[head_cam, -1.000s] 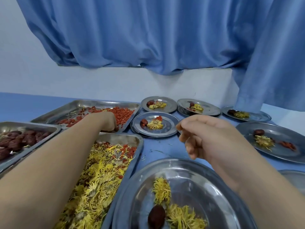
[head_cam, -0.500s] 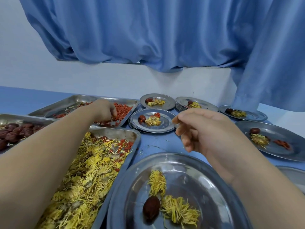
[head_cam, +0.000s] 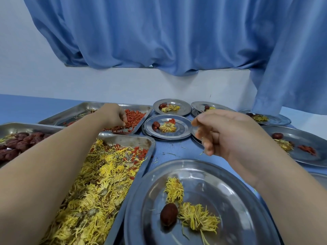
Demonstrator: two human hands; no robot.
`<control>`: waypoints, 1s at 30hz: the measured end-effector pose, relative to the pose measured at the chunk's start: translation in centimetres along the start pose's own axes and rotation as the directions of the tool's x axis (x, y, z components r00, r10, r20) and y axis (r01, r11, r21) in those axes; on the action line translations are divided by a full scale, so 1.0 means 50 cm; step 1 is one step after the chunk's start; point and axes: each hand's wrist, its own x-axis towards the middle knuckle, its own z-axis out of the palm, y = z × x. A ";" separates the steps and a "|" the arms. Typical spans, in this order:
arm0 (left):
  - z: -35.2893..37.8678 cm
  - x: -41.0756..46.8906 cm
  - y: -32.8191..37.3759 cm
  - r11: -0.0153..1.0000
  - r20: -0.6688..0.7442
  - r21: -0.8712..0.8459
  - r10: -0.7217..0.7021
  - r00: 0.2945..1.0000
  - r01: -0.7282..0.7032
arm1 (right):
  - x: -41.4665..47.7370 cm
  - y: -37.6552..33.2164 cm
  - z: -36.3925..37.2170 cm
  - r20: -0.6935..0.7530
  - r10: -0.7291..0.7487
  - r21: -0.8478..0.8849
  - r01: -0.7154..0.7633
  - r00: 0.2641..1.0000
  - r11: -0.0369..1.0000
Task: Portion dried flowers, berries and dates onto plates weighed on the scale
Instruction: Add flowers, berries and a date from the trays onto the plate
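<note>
Ok, nearest first. Front plate (head_cam: 230,191) holds two flower heads (head_cam: 174,190) and one date (head_cam: 169,217), no berries, so by my read it's the portion in progress. No scale visible; can't tell if one sits under this plate.

Flower tray (head_cam: 141,138) butts against the plate's left rim, probably to keep the carry short. Some stray berries are mixed into its far corner.

Right hand (head_cam: 228,137) hovers above the table (head_cam: 177,151) just beyond the front plate. Its fingers (head_cam: 206,147) are loosely curled and apart, with nothing visible in them. Looks parked, ready to receive or sort.

Date tray (head_cam: 26,125) is at far left, part hidden by the left forearm.

Left hand (head_cam: 115,115) reaches across the flower tray into the berry tray (head_cam: 85,106), fingertips drawn together and down in the red berries (head_cam: 134,117). Can't tell if they've actually caught any. Likely step: pinch berries for the front plate.

Beyond, the middle plate (head_cam: 182,129) and the right plate (head_cam: 309,140) each carry date, flower and berries, likely finished and pushed clear. More plates sit behind them under the blue curtain (head_cam: 159,41).
</note>
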 end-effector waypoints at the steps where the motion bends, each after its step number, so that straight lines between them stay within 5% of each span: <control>1: 0.001 -0.001 -0.001 1.000 -0.004 -0.017 -0.013 1.000 0.013 | 0.000 0.000 0.000 -0.001 0.000 -0.001 0.000 1.000 1.000; 13: -0.043 -0.044 0.009 0.916 -0.074 -0.400 -0.055 0.996 0.021 | -0.002 -0.014 -0.011 -0.028 -0.030 0.063 0.031 0.999 0.998; 22: -0.111 -0.200 0.150 0.849 0.056 -0.505 0.213 0.975 -0.156 | -0.032 -0.068 -0.026 -0.044 -0.100 0.078 0.103 0.994 0.992; 30: -0.107 -0.383 0.294 0.721 0.123 -0.656 0.396 0.910 -0.225 | -0.133 -0.146 -0.036 -0.196 -0.365 0.022 0.376 0.910 0.926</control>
